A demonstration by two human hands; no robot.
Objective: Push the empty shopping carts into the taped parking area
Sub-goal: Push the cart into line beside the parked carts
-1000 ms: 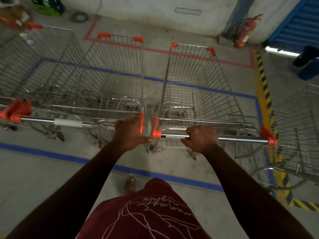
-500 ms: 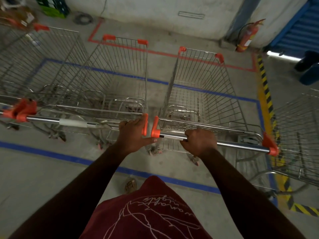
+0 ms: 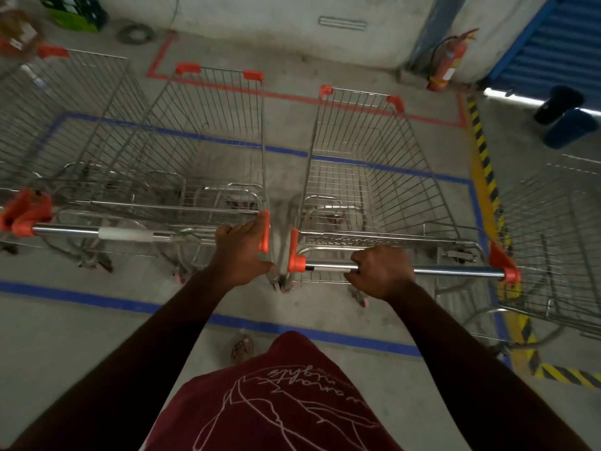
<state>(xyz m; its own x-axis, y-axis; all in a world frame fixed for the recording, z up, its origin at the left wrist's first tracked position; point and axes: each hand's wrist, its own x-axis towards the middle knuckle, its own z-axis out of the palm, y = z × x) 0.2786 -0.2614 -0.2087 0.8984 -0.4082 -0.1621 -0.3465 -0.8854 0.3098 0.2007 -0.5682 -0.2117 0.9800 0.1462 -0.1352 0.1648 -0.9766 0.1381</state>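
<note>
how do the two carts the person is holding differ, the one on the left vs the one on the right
The left cart is held by the left hand at the very end of its handle, by the orange cap; the right cart is gripped by the right hand on the bare metal bar. The left cart's handle carries a white sleeve; the right cart's does not. The left cart's front reaches nearer the red tape line. Both are empty wire carts with orange corners.

Single head-worn wide-angle view, looking forward and steeply down from close above two shopping-cart handles [image 3: 400, 271] toward the far wall [image 3: 292, 24].
</note>
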